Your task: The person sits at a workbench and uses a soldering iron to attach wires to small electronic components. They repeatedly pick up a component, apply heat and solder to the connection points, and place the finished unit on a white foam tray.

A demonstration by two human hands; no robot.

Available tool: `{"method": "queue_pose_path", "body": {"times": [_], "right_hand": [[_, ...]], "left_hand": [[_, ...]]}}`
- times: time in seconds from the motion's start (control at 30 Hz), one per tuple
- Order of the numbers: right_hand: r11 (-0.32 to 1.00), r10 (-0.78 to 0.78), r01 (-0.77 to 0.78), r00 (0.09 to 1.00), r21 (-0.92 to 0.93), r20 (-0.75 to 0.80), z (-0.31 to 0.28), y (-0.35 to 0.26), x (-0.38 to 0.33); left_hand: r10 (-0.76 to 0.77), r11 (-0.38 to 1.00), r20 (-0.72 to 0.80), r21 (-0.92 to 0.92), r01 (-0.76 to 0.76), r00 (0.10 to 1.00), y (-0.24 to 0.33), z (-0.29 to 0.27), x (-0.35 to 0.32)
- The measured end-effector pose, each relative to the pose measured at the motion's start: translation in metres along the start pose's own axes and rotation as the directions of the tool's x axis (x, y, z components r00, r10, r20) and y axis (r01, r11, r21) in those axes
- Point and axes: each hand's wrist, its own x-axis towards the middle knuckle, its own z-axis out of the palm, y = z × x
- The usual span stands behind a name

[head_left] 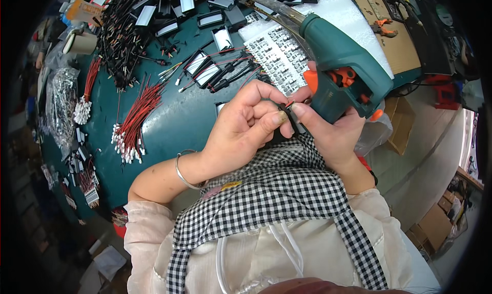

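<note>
My right hand [328,132] grips a green glue gun [335,63] with orange trigger, its nozzle pointing up and away over the bench. My left hand [246,127] pinches a small black part with a red wire [287,107] between thumb and fingers, close to my chest. The right thumb touches the same small part. A metal bangle [182,173] sits on my left wrist. Both hands are above a checked apron [277,191].
A dark green bench [179,114] carries bundles of red-and-black wires with white plugs [130,127], black rectangular modules [205,71], a white tray of small parts [279,50] and white foam. A cardboard box [400,122] and more boxes stand on the floor at right.
</note>
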Motion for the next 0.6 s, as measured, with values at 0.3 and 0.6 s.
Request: {"method": "queue_pose_path", "body": {"times": [0.3,0.6], "right_hand": [[1.0,-0.008,0.008,0.999,-0.013,0.045,-0.003,0.004,-0.001],[0.995,0.091,-0.09,0.996,-0.043,0.021,-0.002,-0.003,-0.002]], "left_hand": [[0.043,0.979,-0.032,0.201,-0.036,0.999,-0.001,0.0,-0.001],[0.049,0.962,-0.033,0.271,-0.038,0.998,0.002,0.0,0.0]]}}
